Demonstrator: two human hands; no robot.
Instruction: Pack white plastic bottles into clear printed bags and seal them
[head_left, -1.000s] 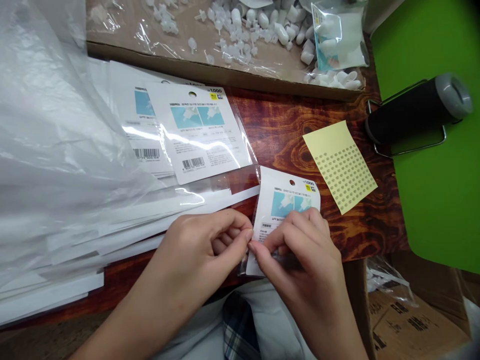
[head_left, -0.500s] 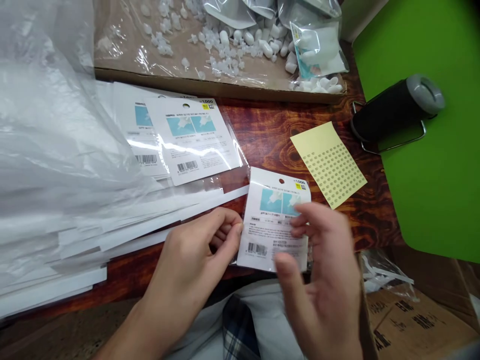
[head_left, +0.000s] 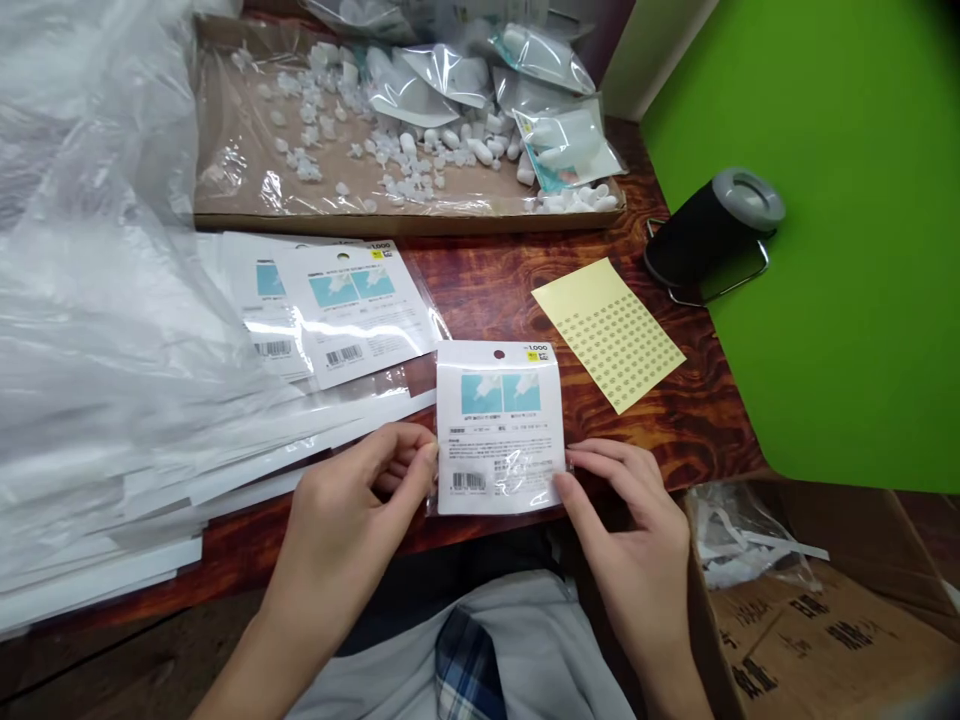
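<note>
A white printed package card in a clear plastic bag [head_left: 499, 440] lies at the table's front edge, its barcode side up with two blue pictures. My left hand [head_left: 367, 510] pinches its left edge between thumb and curled fingers. At its lower right edge, my right hand [head_left: 630, 530] grips the bag with thumb on top and fingers alongside. Behind it to the left lie more packaged cards [head_left: 352, 310], overlapping one another. To the right rests a yellow sticker sheet [head_left: 611, 335] with rows of small printed marks.
A shallow cardboard tray [head_left: 420, 222] at the back holds small white plastic parts and filled bags. Clear plastic bags [head_left: 112, 330] pile up at left. A black cylinder with a wire stand [head_left: 709, 240] stands on the green surface [head_left: 840, 300]. An open carton [head_left: 810, 620] is lower right.
My right hand has come down from over the card to its right edge and closed on it. The card now lies straighter. The view has shifted, while my left hand keeps its hold.
</note>
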